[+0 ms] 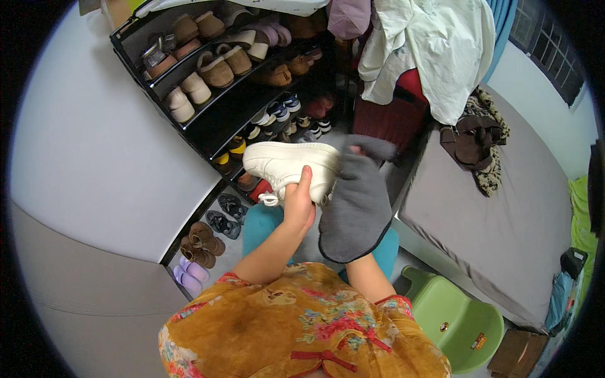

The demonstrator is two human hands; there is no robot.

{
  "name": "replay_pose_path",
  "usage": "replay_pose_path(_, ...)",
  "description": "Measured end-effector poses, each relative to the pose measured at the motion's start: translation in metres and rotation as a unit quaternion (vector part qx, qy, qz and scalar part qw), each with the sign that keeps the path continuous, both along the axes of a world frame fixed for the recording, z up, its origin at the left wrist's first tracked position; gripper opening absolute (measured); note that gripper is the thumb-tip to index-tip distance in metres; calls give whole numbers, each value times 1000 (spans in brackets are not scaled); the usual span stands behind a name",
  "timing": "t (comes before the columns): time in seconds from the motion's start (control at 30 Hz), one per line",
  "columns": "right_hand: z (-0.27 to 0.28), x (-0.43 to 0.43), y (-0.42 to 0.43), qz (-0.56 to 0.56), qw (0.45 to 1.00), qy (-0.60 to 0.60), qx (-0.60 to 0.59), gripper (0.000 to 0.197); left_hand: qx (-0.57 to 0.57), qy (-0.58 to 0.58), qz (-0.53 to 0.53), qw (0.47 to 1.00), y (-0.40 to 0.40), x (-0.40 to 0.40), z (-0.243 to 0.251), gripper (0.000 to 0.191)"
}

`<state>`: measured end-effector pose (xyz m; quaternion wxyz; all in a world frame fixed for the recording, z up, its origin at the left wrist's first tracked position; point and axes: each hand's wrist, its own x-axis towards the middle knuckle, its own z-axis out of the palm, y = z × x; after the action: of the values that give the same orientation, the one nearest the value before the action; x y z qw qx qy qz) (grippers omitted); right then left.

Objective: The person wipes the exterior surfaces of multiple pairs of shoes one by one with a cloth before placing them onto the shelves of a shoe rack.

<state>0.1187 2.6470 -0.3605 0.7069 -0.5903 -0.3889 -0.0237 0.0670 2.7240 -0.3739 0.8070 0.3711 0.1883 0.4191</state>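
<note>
My left hand [298, 201] grips a white lace-up sneaker [288, 163] by its upper. The thumb lies along the shoe's side, and the sole faces away from me. Over my right hand [357, 150] hangs a dark grey cloth [357, 212] with a black edge, covering nearly all of the hand; only a blurred bit of finger shows near the top. The cloth meets the heel end of the sneaker. Whether it is a loose rag or a mitt I cannot tell. White laces [270, 199] dangle below the shoe's toe.
Ahead stands a black shoe rack [201, 137] with several pairs of shoes. Brown shoes [203, 243] and lilac slippers [191, 274] line the floor at left. A green plastic stool [453, 312] stands at right beside a grey-sheeted bed [491, 227]. White clothing [430, 52] hangs at the back.
</note>
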Motion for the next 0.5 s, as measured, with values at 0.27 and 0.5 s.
replay_pose_path(0.27,-15,-11,15,297,811,432,259,37,26,-9,-2,1000,-13,-8,-13,46)
replay_pose_path(0.5,-11,19,21,361,730,483,321,44,-56,-83,-116,988,10,-30,-25,47)
